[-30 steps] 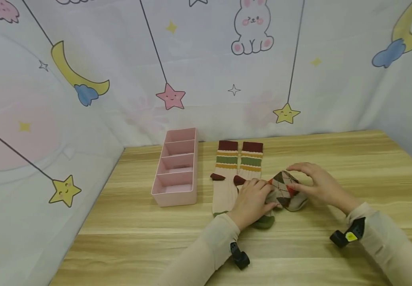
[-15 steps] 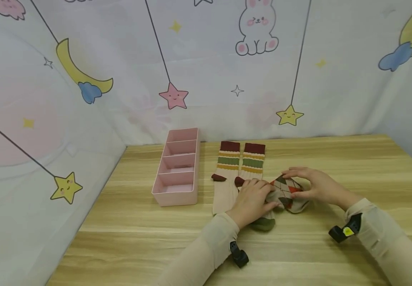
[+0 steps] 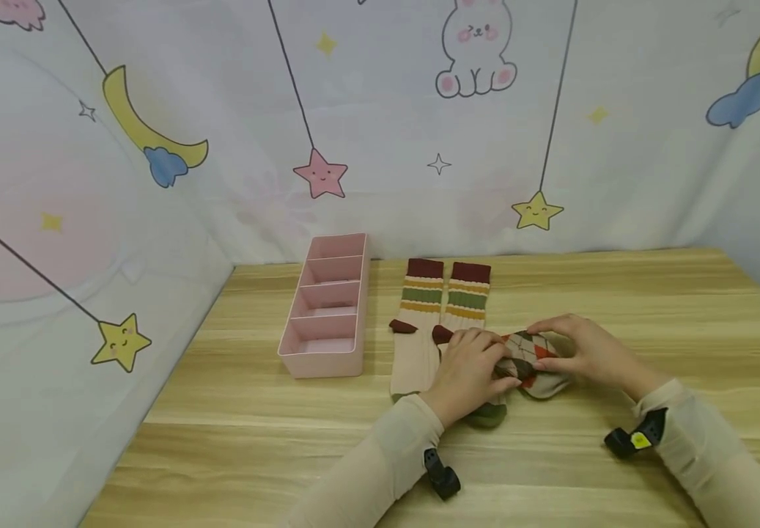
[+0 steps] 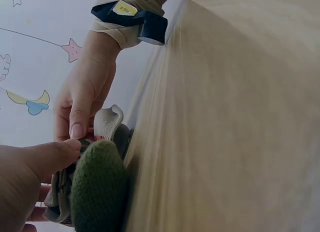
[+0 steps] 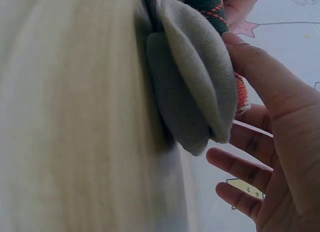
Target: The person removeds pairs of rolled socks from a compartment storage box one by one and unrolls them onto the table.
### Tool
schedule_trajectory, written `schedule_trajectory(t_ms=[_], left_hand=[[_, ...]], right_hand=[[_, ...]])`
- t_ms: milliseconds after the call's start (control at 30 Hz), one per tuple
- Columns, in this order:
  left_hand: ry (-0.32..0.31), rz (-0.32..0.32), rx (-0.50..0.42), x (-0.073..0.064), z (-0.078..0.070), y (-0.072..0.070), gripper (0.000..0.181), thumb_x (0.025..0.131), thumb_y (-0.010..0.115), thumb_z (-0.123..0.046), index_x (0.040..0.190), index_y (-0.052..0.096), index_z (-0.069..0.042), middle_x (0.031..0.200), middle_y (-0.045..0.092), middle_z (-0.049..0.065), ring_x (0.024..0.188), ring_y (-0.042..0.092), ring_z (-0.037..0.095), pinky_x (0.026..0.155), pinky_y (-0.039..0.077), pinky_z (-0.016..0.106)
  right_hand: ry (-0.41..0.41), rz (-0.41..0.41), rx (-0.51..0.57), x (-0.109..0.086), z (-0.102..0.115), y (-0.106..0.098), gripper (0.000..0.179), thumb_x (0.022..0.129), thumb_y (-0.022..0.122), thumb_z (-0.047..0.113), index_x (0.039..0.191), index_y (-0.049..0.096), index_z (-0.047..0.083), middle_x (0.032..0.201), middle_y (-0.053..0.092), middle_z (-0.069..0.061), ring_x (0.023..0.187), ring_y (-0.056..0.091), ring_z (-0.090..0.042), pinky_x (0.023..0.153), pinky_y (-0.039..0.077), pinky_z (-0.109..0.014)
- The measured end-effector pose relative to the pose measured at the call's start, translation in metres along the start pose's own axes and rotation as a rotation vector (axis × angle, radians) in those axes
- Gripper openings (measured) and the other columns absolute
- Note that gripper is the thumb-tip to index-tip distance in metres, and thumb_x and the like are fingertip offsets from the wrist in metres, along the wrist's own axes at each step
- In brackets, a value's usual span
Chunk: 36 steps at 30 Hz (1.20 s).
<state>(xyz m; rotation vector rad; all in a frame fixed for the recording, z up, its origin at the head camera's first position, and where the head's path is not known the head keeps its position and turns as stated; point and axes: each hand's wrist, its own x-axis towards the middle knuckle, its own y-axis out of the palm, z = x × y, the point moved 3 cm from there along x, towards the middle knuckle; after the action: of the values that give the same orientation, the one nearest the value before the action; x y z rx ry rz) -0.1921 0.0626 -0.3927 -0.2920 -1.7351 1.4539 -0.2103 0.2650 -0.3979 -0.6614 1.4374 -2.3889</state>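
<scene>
Argyle bundle (image 3: 526,353) held from two sides, its left end covered

In the head view, it lies right of centre on the wooden table (image 3: 274,455). The left hand (image 3: 462,374) reaches up from the bottom of the frame, covering the bundle's left end and the middle of one striped sock (image 3: 467,297). The right hand (image 3: 597,356), at the right, has its thumb and forefinger narrowly spread about the other end; its remaining fingers are hidden. A second striped sock (image 3: 415,363) lies left of the first, its toe partly blocked by the sleeve (image 3: 393,462). Further left stands a pink divided box (image 3: 323,365). On the cloth backdrop (image 3: 380,110), a printed rabbit (image 3: 478,48) is cut off by the top edge.

In the left wrist view, the left thumb, at lower left, pinches the bundle against fingers mostly out of sight. A green sock toe (image 4: 99,187) blocks much of the fabric.

In the right wrist view, grey folds (image 5: 200,77) of the bundle fill the upper middle. The right thumb touches their edge, with two fingers loose below. Only a piece of the left hand shows at the top. I can't tell how many socks make up the bundle.
</scene>
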Motion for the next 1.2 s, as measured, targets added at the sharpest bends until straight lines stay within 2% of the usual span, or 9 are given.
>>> schedule_trajectory(t_ms=[200,467,667,900,1200], left_hand=[[-0.003,-0.016,0.018,0.0,0.001,0.003,0.034,0.079,0.058,-0.054,0.1,0.061,-0.027,0.107,0.057,-0.011,0.103,0.05,0.008,0.093,0.036,0.028],[0.011,-0.068,0.017,0.0,0.006,-0.002,0.02,0.081,0.061,-0.038,0.097,0.062,-0.027,0.107,0.058,-0.011,0.104,0.051,0.007,0.094,0.036,0.029],[0.009,-0.073,0.009,0.0,0.009,-0.002,0.02,0.08,0.061,-0.03,0.099,0.062,-0.026,0.108,0.058,-0.01,0.105,0.051,0.008,0.094,0.036,0.029],[-0.003,-0.064,0.01,0.0,0.012,-0.004,0.019,0.078,0.06,-0.025,0.097,0.062,-0.025,0.108,0.058,-0.009,0.105,0.052,0.009,0.093,0.037,0.029],[0.03,-0.064,-0.002,0.0,0.012,-0.003,0.02,0.079,0.06,-0.026,0.099,0.062,-0.026,0.11,0.059,-0.01,0.105,0.052,0.008,0.093,0.038,0.029]], right_hand=[[-0.009,-0.047,-0.064,-0.002,0.002,0.002,0.049,0.072,0.071,0.041,0.111,0.06,0.014,0.112,0.062,-0.007,0.106,0.054,-0.029,0.089,0.037,-0.051],[-0.011,-0.077,-0.167,-0.001,0.012,0.0,0.046,0.07,0.072,0.045,0.101,0.063,0.012,0.101,0.065,-0.004,0.1,0.057,-0.026,0.087,0.036,-0.05],[-0.014,-0.075,-0.248,-0.002,0.02,0.0,0.047,0.067,0.07,0.053,0.093,0.062,0.014,0.095,0.064,-0.001,0.096,0.057,-0.023,0.088,0.035,-0.049],[-0.013,-0.056,-0.326,-0.002,0.029,0.0,0.045,0.071,0.064,0.059,0.089,0.062,0.017,0.089,0.063,0.002,0.091,0.058,-0.023,0.088,0.036,-0.05],[-0.001,-0.025,-0.373,-0.005,0.039,-0.004,0.043,0.069,0.06,0.064,0.08,0.058,0.023,0.079,0.059,0.009,0.086,0.058,-0.02,0.088,0.036,-0.049]])
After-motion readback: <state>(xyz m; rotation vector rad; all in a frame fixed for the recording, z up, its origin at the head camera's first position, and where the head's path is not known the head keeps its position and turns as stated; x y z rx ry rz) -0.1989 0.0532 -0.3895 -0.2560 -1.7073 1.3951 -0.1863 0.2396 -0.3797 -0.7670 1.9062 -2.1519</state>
